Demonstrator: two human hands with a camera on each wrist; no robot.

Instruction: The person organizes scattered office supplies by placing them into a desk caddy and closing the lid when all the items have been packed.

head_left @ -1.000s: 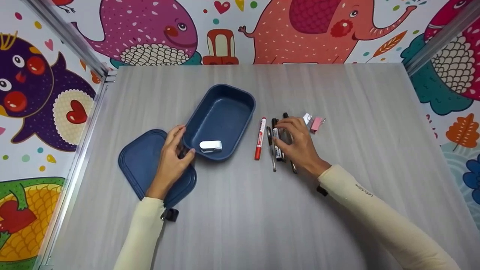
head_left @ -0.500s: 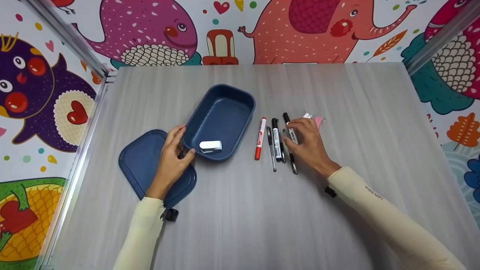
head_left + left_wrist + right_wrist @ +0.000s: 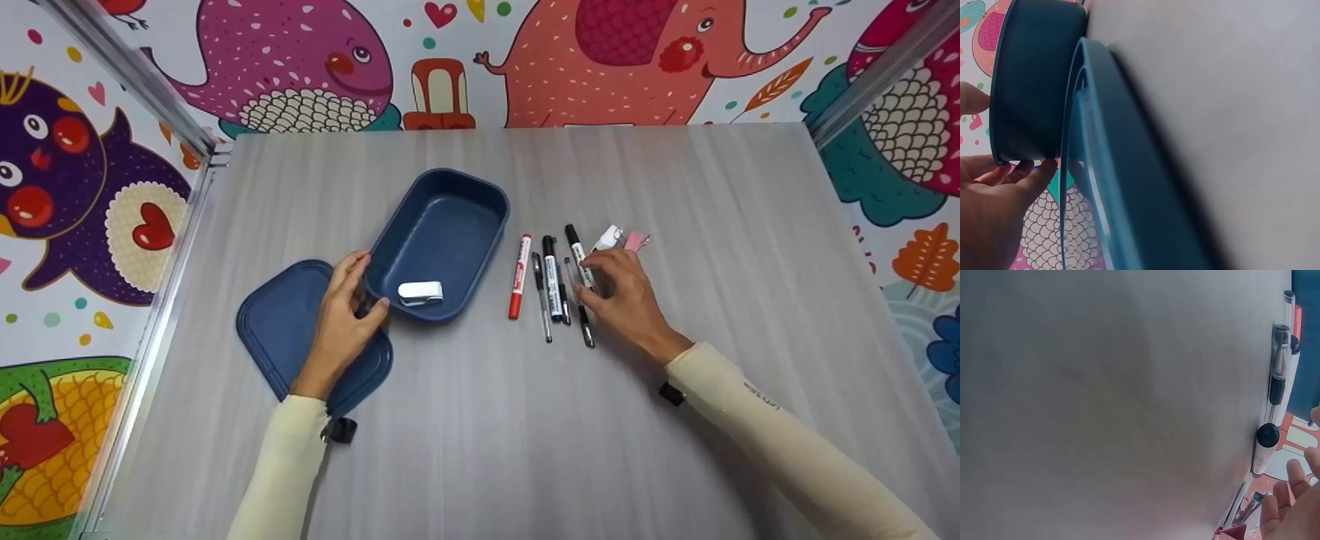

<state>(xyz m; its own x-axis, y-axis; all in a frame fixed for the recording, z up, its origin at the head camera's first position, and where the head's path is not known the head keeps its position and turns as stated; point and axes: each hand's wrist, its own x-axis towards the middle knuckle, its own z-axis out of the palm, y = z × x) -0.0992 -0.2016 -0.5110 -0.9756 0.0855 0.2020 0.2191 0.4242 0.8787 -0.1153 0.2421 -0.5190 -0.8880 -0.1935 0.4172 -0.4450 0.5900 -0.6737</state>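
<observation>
My left hand [image 3: 337,322] holds the near left corner of a dark blue open box [image 3: 489,201], thumb on one side, fingers along the other. Inside the box lies a white clip [image 3: 421,292]. Under that wrist is the blue lid [image 3: 279,315]. My right hand [image 3: 634,296] hovers over the right end of a row of pens, fingers bent and apart, holding nothing. Closest to its fingertips lies a black-capped marker [image 3: 574,238], seen end-on in the right wrist view. Left of it lie another black-capped marker [image 3: 551,270], a slim clear pen [image 3: 541,296] and a red marker [image 3: 520,277].
Beyond my right fingers sit a white clip [image 3: 608,238] and a pink clip [image 3: 637,240]. A patterned wall [image 3: 442,30] stands along the table's far edge, with metal posts [image 3: 142,75] at the corners.
My right hand has shifted right across the pens, uncovering the black-capped markers and then the white clip beyond. The pens, box, lid and left hand stay where they were.
</observation>
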